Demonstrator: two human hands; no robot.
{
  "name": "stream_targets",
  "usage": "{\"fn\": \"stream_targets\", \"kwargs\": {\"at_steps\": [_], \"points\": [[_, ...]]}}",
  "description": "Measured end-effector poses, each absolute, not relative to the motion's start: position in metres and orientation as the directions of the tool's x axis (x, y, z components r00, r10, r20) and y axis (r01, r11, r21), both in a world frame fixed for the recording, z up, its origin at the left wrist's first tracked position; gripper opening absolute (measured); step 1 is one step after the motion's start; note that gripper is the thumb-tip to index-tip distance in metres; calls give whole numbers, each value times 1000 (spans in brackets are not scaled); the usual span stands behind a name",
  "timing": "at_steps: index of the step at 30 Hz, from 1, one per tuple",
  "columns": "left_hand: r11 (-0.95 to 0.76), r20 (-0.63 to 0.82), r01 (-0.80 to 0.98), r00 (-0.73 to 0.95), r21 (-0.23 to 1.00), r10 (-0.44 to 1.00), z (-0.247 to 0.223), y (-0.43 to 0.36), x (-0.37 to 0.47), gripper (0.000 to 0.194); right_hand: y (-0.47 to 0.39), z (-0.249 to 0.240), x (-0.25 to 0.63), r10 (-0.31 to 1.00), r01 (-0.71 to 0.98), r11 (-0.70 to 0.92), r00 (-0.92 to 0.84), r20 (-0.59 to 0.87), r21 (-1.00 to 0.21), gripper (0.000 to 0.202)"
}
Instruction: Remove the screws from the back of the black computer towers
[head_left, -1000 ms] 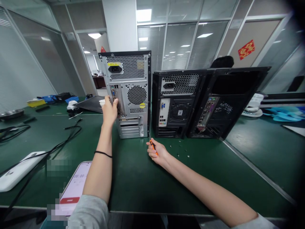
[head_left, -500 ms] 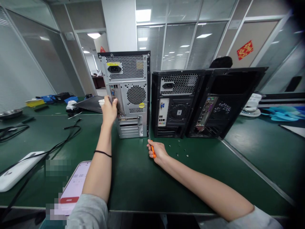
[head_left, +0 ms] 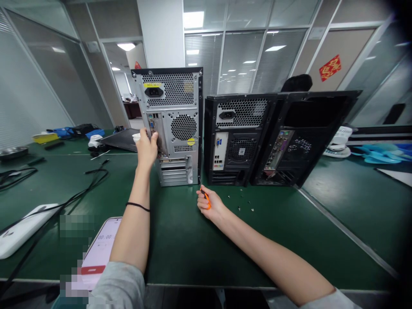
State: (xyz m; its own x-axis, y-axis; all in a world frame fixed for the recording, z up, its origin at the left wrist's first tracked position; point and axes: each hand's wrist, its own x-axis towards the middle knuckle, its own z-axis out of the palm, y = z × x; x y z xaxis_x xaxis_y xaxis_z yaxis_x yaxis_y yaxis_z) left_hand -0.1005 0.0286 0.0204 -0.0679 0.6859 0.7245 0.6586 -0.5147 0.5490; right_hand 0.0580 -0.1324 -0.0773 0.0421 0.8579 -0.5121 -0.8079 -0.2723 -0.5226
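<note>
A silver computer tower (head_left: pixel 172 146) stands upright on the green table, its rear side toward me. My left hand (head_left: pixel 147 148) grips its left edge, with the thumb on the back panel and the other fingers partly hidden round the side. In my right hand (head_left: pixel 207 204) is an orange and black screwdriver (head_left: pixel 207 199). Its thin shaft points up to the tower's lower right corner, where the tip seems to touch the edge; the screw there is too small to make out. Several small screws (head_left: pixel 239 208) lie on the table to the right of this hand.
Two black computer towers, a middle one (head_left: pixel 241 150) and a right one (head_left: pixel 289 159), stand beside the silver one. A phone with a timer (head_left: pixel 103 244), a white device (head_left: pixel 28 229) and black cables (head_left: pixel 77 195) lie at left. Blue items (head_left: pixel 380 153) sit far right.
My right hand has turned slightly round the screwdriver, and its fingers have shifted on the handle. The left hand and the tower stay in place.
</note>
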Motion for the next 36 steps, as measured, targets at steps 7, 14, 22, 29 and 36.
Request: {"fn": "stream_targets", "kwargs": {"at_steps": [7, 14, 22, 29, 36], "points": [[-504, 716, 667, -64, 549, 695, 21, 30, -101, 30, -132, -86, 53, 841, -742, -329, 50, -538, -583, 32], [-510, 729, 680, -51, 526, 683, 19, 34, -102, 32, -132, -93, 44, 776, -565, -412, 193, -600, -715, 31], [-503, 710, 669, -54, 547, 702, 21, 31, -101, 29, -134, -87, 52, 809, -501, -348, 267, -524, -792, 23], [-479, 705, 685, -71, 548, 706, 22, 29, -99, 32, -134, -81, 60, 848, -569, -333, 168, -503, -752, 31], [-485, 721, 695, -71, 532, 690, 20, 32, -100, 31, -132, -80, 67, 860, -697, -376, -17, -511, -610, 39]]}}
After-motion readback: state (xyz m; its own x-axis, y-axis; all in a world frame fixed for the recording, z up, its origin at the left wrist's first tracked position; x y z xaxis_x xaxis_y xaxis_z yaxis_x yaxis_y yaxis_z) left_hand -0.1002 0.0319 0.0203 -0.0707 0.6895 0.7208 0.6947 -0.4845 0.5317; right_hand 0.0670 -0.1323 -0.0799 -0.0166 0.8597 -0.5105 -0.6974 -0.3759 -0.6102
